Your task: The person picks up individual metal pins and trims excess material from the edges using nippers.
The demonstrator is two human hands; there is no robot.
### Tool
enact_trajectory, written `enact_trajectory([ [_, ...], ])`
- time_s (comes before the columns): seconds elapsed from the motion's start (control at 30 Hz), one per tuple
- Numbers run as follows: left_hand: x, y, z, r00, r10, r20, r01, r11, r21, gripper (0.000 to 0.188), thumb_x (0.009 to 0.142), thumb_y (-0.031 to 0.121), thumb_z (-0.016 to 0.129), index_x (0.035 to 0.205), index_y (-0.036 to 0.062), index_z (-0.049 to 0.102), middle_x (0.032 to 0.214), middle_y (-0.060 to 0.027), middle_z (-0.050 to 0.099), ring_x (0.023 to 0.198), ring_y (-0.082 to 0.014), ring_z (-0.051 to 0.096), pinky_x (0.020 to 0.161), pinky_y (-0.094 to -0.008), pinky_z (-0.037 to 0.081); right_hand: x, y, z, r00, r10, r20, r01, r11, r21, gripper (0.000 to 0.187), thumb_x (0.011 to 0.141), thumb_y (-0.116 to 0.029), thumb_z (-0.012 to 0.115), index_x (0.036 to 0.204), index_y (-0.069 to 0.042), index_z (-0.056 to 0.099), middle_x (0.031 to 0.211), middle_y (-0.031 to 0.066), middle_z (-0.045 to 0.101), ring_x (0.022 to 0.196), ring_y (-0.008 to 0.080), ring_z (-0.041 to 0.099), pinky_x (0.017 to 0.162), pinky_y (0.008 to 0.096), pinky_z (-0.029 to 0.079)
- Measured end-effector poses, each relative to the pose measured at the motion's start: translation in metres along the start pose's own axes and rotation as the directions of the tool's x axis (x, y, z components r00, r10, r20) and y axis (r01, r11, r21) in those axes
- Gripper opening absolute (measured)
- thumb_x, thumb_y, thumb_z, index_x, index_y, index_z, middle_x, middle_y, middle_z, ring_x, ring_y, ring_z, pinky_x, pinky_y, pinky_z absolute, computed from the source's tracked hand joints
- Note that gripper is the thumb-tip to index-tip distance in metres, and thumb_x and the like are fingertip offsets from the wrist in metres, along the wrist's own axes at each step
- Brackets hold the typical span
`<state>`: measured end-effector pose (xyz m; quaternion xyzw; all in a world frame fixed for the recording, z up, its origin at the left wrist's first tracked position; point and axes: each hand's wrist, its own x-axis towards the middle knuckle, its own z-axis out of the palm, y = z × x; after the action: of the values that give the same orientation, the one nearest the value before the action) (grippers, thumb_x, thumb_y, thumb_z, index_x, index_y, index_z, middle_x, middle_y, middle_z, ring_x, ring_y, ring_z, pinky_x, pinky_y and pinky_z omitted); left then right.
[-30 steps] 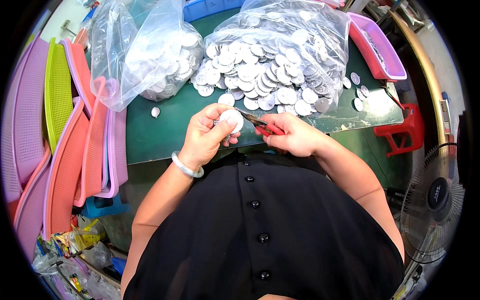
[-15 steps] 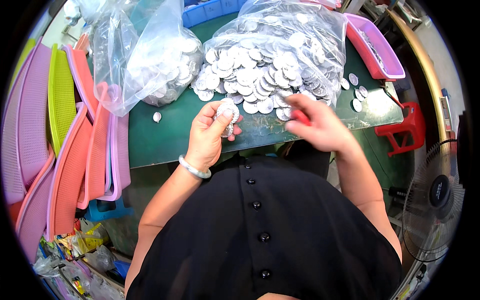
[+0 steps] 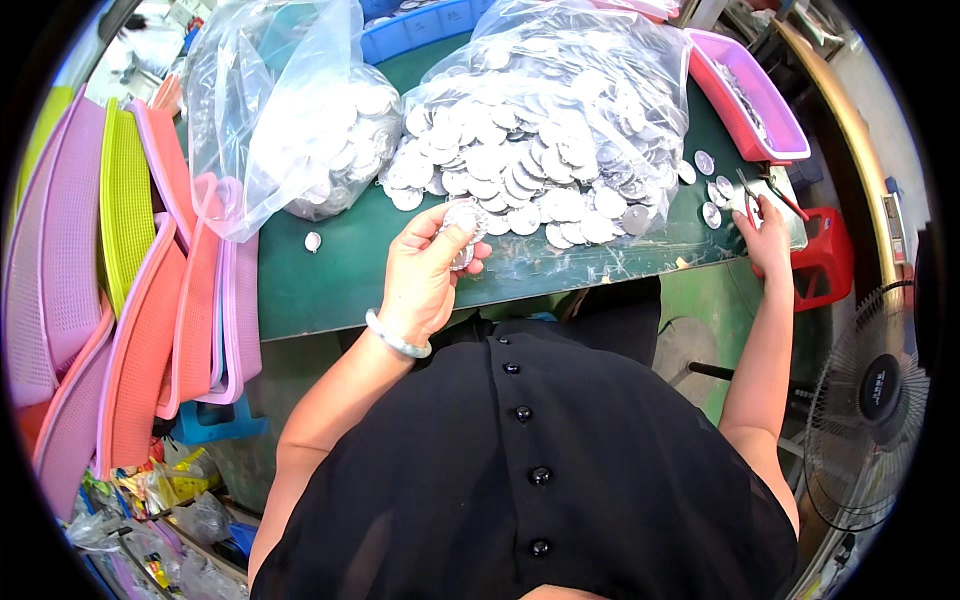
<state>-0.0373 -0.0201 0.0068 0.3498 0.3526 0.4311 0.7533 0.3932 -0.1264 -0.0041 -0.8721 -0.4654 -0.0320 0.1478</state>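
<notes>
1. The green table (image 3: 340, 285) carries it all, with a stack of perforated plastic baskets (image 3: 150, 340) standing off its left side.
2. Big clear plastic bag (image 3: 640, 70) at the far middle, spilling a heap of silvery discs (image 3: 490, 160) towards the near edge. A second clear bag (image 3: 290, 100) with more discs sits just left of it.
3. Pink-and-lilac bin (image 3: 722, 112) at the far right, small stuff inside, too tiny to make out.
4. Right hand (image 3: 766, 243): here's the change. Half a second ago it was near the middle, now it's out at the table's right end. My read: no tool work on the held pieces at this moment.
5. Left hand (image 3: 422, 258) hasn't really budged, near the middle in front of the heap. Its grip is a snug pinch, thumb against fingers.
6. Red-handled pliers (image 3: 750, 208) are at the right hand's fingertips. Can't tell if that grip is holding them or letting go, tbh.
7. Smallest: the pinched silvery discs (image 3: 466, 218), more than one by the look of it, in the left hand.
</notes>
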Motion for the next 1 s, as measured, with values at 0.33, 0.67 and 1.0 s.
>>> enact_trajectory([
  [0.33, 0.001, 0.000, 0.015, 0.997, -0.052, 0.065, 0.054, 0.998, -0.039, 0.025, 0.082, 0.004, 0.057, 0.106, 0.0025, 0.054, 0.088, -0.0059, 0.060, 0.074, -0.0157, 0.060, 0.062, -0.0252, 0.049, 0.021, 0.033, 0.033, 0.988, -0.104, -0.113, 0.103, 0.995, -0.011, 0.061, 0.074, -0.033, 0.064, 0.121, 0.001, 0.044, 0.124, 0.0243, 0.041, 0.116, 0.0362, 0.038, 0.097, 0.0394, 0.031],
  [0.67, 0.002, -0.006, 0.038, 0.981, -0.100, 0.167, 0.107, 0.994, -0.036, 0.028, 0.082, 0.001, 0.056, 0.109, 0.0034, 0.053, 0.090, -0.0064, 0.061, 0.076, -0.0159, 0.060, 0.066, -0.0266, 0.051, -0.044, -0.109, -0.017, 0.888, -0.307, -0.342, 0.458, 0.646, 0.611, 0.020, 0.075, -0.003, 0.060, 0.095, 0.001, 0.059, 0.090, 0.0105, 0.059, 0.083, 0.0191, 0.057, 0.074, 0.0276, 0.044],
  [1.0, -0.012, -0.007, 0.046, 0.961, -0.159, 0.226, 0.141, 0.985, 0.095, 0.028, 0.080, 0.003, 0.058, 0.108, 0.0027, 0.053, 0.085, -0.0048, 0.060, 0.071, -0.0132, 0.059, 0.060, -0.0231, 0.049, -0.077, -0.217, 0.002, 0.810, -0.567, 0.149, -0.054, 0.181, 0.982, 0.009, 0.081, -0.006, 0.057, 0.086, 0.001, 0.060, 0.072, -0.0024, 0.056, 0.068, 0.0032, 0.048, 0.061, 0.0195, 0.040],
])
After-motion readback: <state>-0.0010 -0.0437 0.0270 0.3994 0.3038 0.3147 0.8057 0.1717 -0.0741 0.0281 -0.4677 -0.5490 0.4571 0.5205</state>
